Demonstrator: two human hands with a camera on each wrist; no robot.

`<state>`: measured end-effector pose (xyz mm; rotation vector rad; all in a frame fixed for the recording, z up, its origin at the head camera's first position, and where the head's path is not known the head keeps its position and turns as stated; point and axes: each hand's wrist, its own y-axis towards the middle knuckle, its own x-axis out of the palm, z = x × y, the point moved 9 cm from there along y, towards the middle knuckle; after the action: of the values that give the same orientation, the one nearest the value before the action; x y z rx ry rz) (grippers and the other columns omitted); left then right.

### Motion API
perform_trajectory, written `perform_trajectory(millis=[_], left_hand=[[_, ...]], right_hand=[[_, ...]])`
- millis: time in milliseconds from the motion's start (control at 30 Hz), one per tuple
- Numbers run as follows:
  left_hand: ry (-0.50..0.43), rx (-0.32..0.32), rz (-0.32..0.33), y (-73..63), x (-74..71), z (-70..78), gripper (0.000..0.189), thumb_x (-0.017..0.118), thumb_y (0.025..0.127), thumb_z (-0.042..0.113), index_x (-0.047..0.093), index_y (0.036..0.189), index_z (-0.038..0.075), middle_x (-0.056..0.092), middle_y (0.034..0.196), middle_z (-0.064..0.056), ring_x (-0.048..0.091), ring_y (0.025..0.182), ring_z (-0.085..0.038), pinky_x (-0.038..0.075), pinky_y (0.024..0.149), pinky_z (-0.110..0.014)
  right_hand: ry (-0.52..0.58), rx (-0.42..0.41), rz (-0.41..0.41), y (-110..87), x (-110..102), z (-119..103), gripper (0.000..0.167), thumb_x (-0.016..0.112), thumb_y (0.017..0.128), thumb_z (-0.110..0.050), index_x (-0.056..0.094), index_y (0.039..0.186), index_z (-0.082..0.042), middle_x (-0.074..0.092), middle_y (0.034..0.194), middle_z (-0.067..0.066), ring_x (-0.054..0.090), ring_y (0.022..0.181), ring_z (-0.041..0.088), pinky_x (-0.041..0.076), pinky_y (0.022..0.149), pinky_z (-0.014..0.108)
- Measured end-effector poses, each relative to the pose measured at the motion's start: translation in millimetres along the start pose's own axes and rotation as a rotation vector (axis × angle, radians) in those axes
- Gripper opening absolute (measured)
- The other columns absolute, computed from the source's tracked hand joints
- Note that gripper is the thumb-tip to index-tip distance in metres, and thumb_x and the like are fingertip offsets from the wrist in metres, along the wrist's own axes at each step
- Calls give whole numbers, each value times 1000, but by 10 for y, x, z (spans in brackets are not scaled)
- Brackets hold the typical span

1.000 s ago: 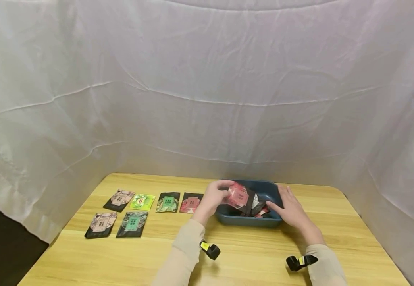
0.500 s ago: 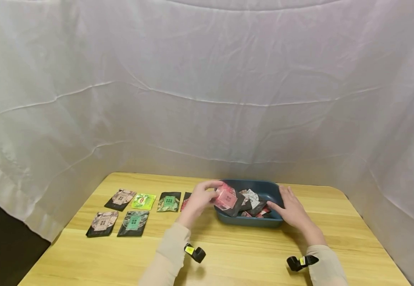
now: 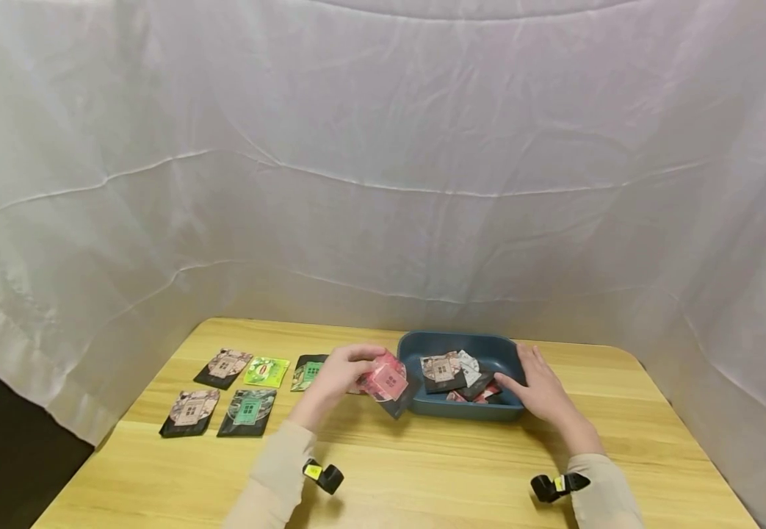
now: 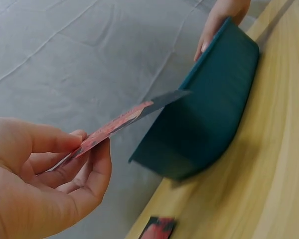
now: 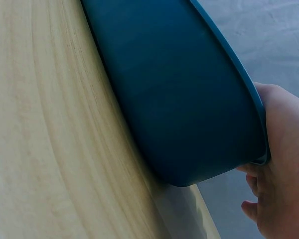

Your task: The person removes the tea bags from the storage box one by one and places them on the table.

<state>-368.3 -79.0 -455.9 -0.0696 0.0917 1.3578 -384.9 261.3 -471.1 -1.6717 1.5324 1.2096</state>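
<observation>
My left hand [image 3: 336,378] pinches a red-and-black tea bag sachet [image 3: 388,380] between thumb and fingers, tilted in the air just left of the blue plastic bin [image 3: 465,412]. The left wrist view shows the sachet [image 4: 117,124] edge-on, its dark end in front of the bin wall [image 4: 209,114]. My right hand [image 3: 544,393] holds the bin's right end, thumb over the rim and fingers along the outside. In the bin lie several sachets, among them a pink-labelled one [image 3: 442,371] and a white-patterned one [image 3: 469,367].
Left of the bin, sachets lie apart on the wooden table [image 3: 449,470]: two pink-labelled [image 3: 225,365], a yellow-green one [image 3: 266,372], a dark one with green label [image 3: 247,413], and another green-labelled one [image 3: 306,373] partly behind my left hand. A grey curtain [image 3: 383,220] surrounds the table.
My left hand has lifted the red-and-black sachet leftward out of the bin, uncovering the pink-labelled sachet inside. My right hand has stayed at the bin's right end.
</observation>
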Motion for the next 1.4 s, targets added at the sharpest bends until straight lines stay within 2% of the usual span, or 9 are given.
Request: perform_trajectory(millis=[267,400,600,700,800,933,1100,1200,1400], left_hand=[[72,11,-59,-93,-245,-114,34,55,93,5,62,125,-3,67,115,-21,62,72,-9,53,61,-24],[110,-12,-89,-122,-372,-197,34,55,92,5,63,125,-1,69,110,-18,62,72,-9,53,61,-24],[132,-33,-133,-192,-532,-277,38,53,92,1,59,129,-2,67,119,-22,64,78,-10,53,63,-26],[129,-29,-141,-210,-599,-306,39,53,93,2,56,131,-4,68,118,-19,62,75,-7,50,60,-24],[126,-52,-126,-218,-674,-365,41,53,93,2,53,133,-5,69,113,-15,58,67,-6,47,56,-22],[142,-127,-77,-239,-794,-457,43,53,93,3,51,135,-4,70,111,-15,56,63,-7,46,55,-22],[211,-137,-51,-255,-918,-477,39,56,92,3,54,130,-8,70,102,-17,51,63,-8,44,56,-23],[290,-135,-40,-274,-981,-479,33,58,91,2,59,122,-9,69,98,-16,54,67,-11,47,60,-26],[502,-139,38,-323,-1076,-474,24,64,83,-2,68,107,-3,69,95,-12,60,81,-19,53,73,-34]], right_hand=[[3,-9,7,3,2,-3,93,53,94,-55,15,152,7,16,158,31,8,146,50,13,115,67],[5,-9,9,7,9,9,93,53,94,-54,14,153,7,16,158,31,8,146,50,13,115,67],[23,1,2,2,12,18,93,53,94,-55,13,153,5,15,158,30,7,147,49,12,114,68],[24,6,2,0,3,20,93,53,94,-55,13,154,4,15,159,30,6,147,49,12,114,68],[25,8,-2,-4,1,13,93,53,94,-56,13,154,4,15,158,30,6,147,49,12,114,68],[26,6,-10,-6,8,7,93,52,94,-56,12,154,4,15,159,30,5,147,49,11,114,68],[27,1,-14,-6,15,13,93,52,95,-55,12,154,4,14,159,29,5,147,48,11,114,68],[28,-3,-13,-2,16,16,93,52,95,-55,12,154,5,14,159,30,4,148,48,11,114,68],[32,0,-12,4,21,28,94,53,94,-56,12,154,4,15,159,30,4,148,48,11,114,69]])
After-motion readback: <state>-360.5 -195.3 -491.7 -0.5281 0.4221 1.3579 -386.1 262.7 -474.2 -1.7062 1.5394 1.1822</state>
